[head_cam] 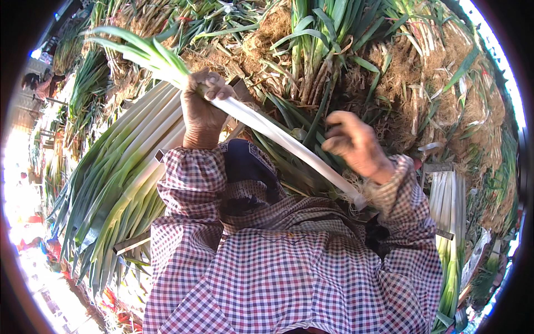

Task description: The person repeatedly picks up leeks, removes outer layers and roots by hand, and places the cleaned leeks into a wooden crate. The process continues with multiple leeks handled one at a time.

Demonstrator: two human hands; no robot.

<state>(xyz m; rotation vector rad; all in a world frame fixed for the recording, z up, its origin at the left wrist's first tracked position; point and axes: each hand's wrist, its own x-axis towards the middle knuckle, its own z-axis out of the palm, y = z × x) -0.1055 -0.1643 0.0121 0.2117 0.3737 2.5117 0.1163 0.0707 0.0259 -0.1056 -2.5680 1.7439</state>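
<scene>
My left hand (205, 106) is closed around a leek or large green onion (288, 144) at the top of its white shaft. Its green leaves point to the upper left, and its root end lies low on the right, by my right sleeve. Beside the shaft, my right hand (354, 144) is raised with curled, slightly blurred fingers, and nothing shows in it. Under and left of my left forearm lies a row of similar stalks (129, 137) with white shafts and long green leaves.
Upright bunches of leafy stalks (313, 54) stand ahead, among heaps with dry brown roots (417, 100). Another row of pale stalks (446, 200) lies at the right on a metal frame. A metal bar end (132, 244) sticks out at the lower left. A person (41, 87) is far off at the upper left.
</scene>
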